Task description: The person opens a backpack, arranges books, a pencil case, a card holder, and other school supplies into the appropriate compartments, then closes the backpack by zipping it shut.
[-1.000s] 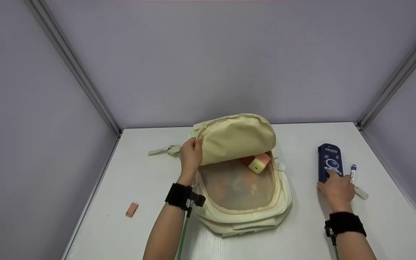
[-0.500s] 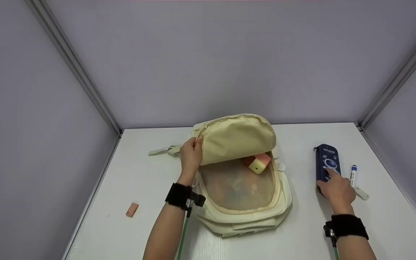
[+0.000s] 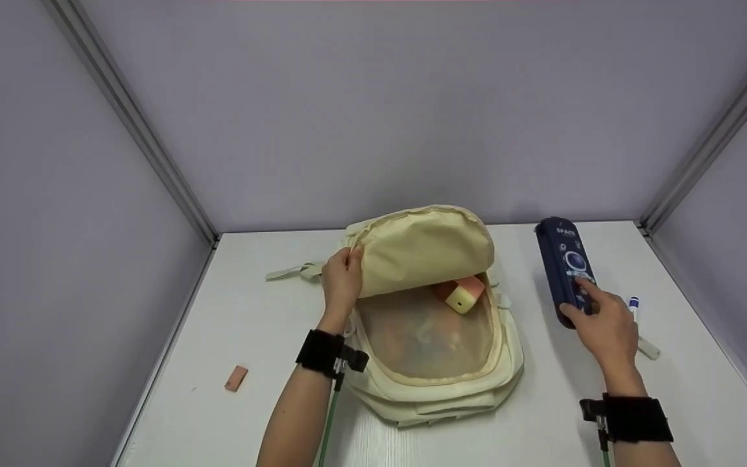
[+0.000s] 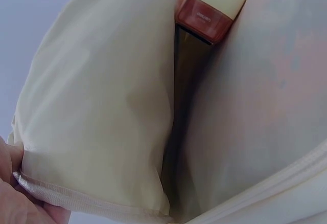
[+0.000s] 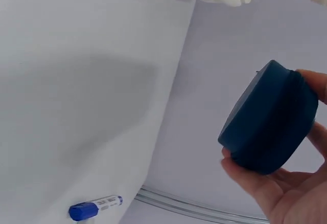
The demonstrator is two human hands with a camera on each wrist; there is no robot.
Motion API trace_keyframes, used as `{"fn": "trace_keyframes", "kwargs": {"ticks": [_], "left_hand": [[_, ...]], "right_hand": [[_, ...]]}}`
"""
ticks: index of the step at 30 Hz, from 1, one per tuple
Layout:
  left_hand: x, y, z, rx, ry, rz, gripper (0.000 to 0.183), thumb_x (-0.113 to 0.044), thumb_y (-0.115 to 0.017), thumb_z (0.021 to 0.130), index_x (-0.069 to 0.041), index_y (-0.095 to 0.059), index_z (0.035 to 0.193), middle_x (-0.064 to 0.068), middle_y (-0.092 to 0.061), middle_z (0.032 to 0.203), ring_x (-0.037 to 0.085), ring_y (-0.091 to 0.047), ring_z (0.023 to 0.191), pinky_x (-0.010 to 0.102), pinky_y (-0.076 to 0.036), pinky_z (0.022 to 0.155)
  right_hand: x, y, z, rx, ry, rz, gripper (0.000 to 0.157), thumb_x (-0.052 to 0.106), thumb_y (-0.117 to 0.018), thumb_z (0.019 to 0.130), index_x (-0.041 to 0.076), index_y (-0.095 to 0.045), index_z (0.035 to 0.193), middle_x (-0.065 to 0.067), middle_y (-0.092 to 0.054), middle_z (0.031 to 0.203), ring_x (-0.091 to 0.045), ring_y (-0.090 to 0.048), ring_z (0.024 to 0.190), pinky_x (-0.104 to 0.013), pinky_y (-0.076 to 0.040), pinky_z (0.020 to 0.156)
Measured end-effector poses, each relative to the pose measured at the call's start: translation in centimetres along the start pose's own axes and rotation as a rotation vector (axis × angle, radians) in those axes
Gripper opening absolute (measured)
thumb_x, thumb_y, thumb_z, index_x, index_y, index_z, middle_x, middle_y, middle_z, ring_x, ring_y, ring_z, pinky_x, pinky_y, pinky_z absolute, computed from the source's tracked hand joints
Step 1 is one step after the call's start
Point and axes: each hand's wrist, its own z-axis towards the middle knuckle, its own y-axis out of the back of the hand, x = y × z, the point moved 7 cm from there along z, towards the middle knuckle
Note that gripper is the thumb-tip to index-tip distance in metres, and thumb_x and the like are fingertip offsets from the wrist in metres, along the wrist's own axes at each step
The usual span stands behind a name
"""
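A cream backpack (image 3: 509, 363) lies with its front flap (image 3: 428, 250) raised. My left hand (image 3: 342, 280) pinches the flap's left edge; in the left wrist view the thumb and fingers (image 4: 11, 157) close over its zipper trim. In the opening sits a boxy orange-and-cream thing with a small round hole, like a pencil sharpener (image 3: 464, 295); the flap partly covers it. My right hand (image 3: 609, 327) grips the near end of a dark blue pencil case (image 3: 567, 266) with a space print, held tilted above the table. The right wrist view shows the case's end (image 5: 271, 116) between thumb and fingers.
A white marker with a blue cap (image 3: 634, 305) and a small whitish block (image 3: 648, 348) lie right of my right hand. A small orange-pink block (image 3: 237, 378) lies at the left. A backpack strap (image 3: 286, 272) reaches leftward. Grey walls stand around the white table (image 3: 270, 337).
My right hand has lifted the pencil case off the table and moved it forward and slightly left. My left hand stays on the flap.
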Motion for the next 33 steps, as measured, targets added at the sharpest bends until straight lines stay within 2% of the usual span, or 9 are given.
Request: {"fn": "trace_keyframes", "kwargs": {"ticks": [3, 6, 9, 13, 16, 20, 26, 29, 33], "left_hand": [[0.0, 0.1, 0.0, -0.006, -0.002, -0.009, 0.033, -0.026, -0.056, 0.102, -0.008, -0.056, 0.074, -0.002, -0.042, 0.062, 0.015, -0.041, 0.057, 0.03, -0.034, 0.055], [0.0, 0.1, 0.1, -0.011, -0.004, -0.018, 0.034, -0.025, -0.057, 0.102, -0.009, -0.054, 0.072, -0.003, -0.041, 0.062, 0.015, -0.04, 0.056, 0.03, -0.033, 0.054], [0.0, 0.1, 0.1, -0.011, -0.004, -0.018, 0.036, -0.025, -0.057, 0.102, -0.01, -0.05, 0.07, -0.003, -0.039, 0.061, 0.014, -0.038, 0.056, 0.029, -0.032, 0.053], [-0.2, 0.2, 0.1, -0.009, -0.033, 0.005, 0.038, -0.025, -0.056, 0.102, -0.011, -0.047, 0.068, -0.004, -0.036, 0.059, 0.014, -0.035, 0.054, 0.029, -0.03, 0.053], [-0.3, 0.3, 0.1, -0.016, -0.058, 0.013, 0.04, -0.025, -0.055, 0.102, -0.012, -0.044, 0.066, -0.003, -0.033, 0.058, 0.014, -0.032, 0.053, 0.03, -0.029, 0.053], [-0.4, 0.3, 0.0, -0.03, -0.054, 0.002, 0.04, -0.026, -0.056, 0.102, -0.012, -0.043, 0.066, -0.003, -0.032, 0.059, 0.014, -0.032, 0.053, 0.03, -0.028, 0.054], [-1.1, 0.3, -0.3, -0.044, -0.048, 0.01, 0.039, -0.027, -0.056, 0.102, -0.013, -0.043, 0.067, -0.004, -0.033, 0.06, 0.014, -0.033, 0.053, 0.03, -0.028, 0.053], [-1.5, 0.4, -0.5, -0.054, -0.066, 0.009, 0.039, -0.026, -0.056, 0.102, -0.013, -0.042, 0.067, -0.003, -0.032, 0.059, 0.014, -0.032, 0.052, 0.03, -0.027, 0.052], [-1.8, 0.5, -0.7, -0.073, -0.095, -0.003, 0.039, -0.023, -0.057, 0.101, -0.013, -0.042, 0.066, -0.004, -0.032, 0.059, 0.014, -0.033, 0.052, 0.029, -0.028, 0.052]], "right_hand": [[2.0, 0.8, -0.4, -0.059, 0.116, 0.074, 0.054, 0.022, -0.077, 0.085, 0.011, -0.061, 0.135, -0.026, -0.057, 0.123, -0.038, -0.058, 0.098, -0.045, -0.044, 0.075], [3.9, 1.2, -1.0, -0.075, 0.233, 0.147, 0.052, 0.014, -0.08, 0.082, 0.011, -0.064, 0.131, -0.021, -0.057, 0.126, -0.03, -0.057, 0.095, -0.025, -0.044, 0.075], [5.7, 1.4, -1.7, -0.04, 0.347, 0.24, 0.053, 0.005, -0.082, 0.078, 0.011, -0.066, 0.128, -0.017, -0.056, 0.128, -0.02, -0.055, 0.096, -0.009, -0.039, 0.073], [8.3, 1.2, -3.0, 0.048, 0.536, 0.342, 0.058, -0.006, -0.083, 0.071, 0.008, -0.068, 0.125, -0.017, -0.057, 0.129, -0.011, -0.054, 0.099, -0.009, -0.041, 0.077], [9.6, 0.4, -4.1, 0.165, 0.634, 0.368, 0.058, -0.006, -0.084, 0.07, 0.008, -0.068, 0.124, -0.016, -0.056, 0.131, -0.011, -0.054, 0.103, -0.014, -0.044, 0.077], [10.3, -1.9, -5.3, 0.325, 0.648, 0.293, 0.053, 0.007, -0.085, 0.075, 0.018, -0.07, 0.124, -0.01, -0.055, 0.133, -0.019, -0.055, 0.109, -0.025, -0.049, 0.077], [10.4, -5.5, -6.9, 0.461, 0.655, 0.109, 0.044, 0.027, -0.082, 0.08, 0.027, -0.07, 0.123, -0.008, -0.057, 0.133, -0.029, -0.06, 0.108, -0.044, -0.05, 0.077], [10.6, -7.0, -7.3, 0.469, 0.658, 0.057, 0.041, 0.035, -0.078, 0.083, 0.026, -0.07, 0.123, -0.009, -0.058, 0.131, -0.032, -0.062, 0.107, -0.049, -0.05, 0.079], [11.2, -8.6, -7.7, 0.408, 0.661, -0.004, 0.041, 0.041, -0.076, 0.085, 0.025, -0.071, 0.122, -0.01, -0.06, 0.127, -0.033, -0.064, 0.103, -0.049, -0.052, 0.078]]}}
